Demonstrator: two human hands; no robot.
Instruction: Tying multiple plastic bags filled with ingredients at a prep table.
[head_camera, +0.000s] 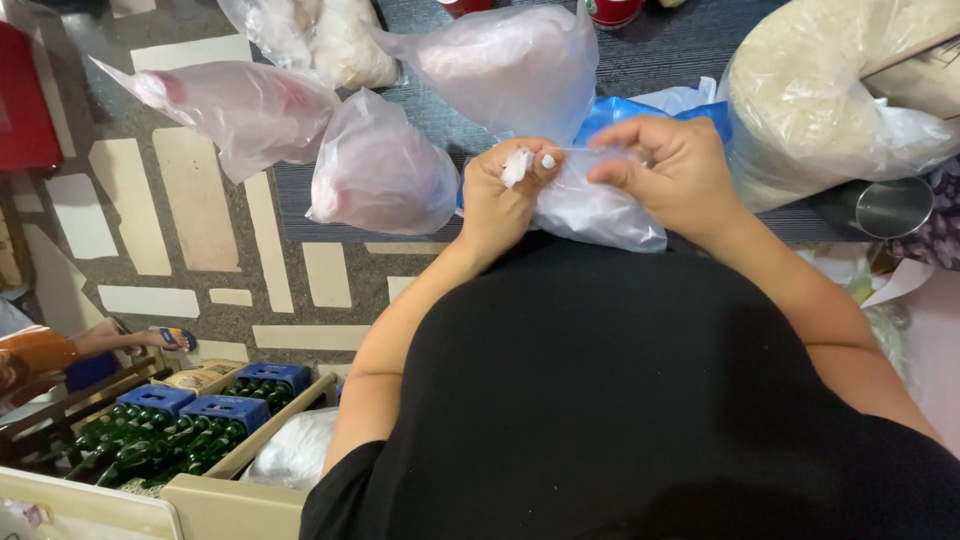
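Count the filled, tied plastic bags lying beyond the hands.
4. One pinkish bag at far left, one beside the left hand, one above the hands, one at the top edge, cut off. Others may lie out of frame.

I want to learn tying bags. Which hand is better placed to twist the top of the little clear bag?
Probably the left hand: its fingers pinch the bunched top of the small clear bag. The right hand grips the bag's edge beside it, so it looks better placed for steadying.

The large sack (830, 90) (right side) runs off the frame's edge.
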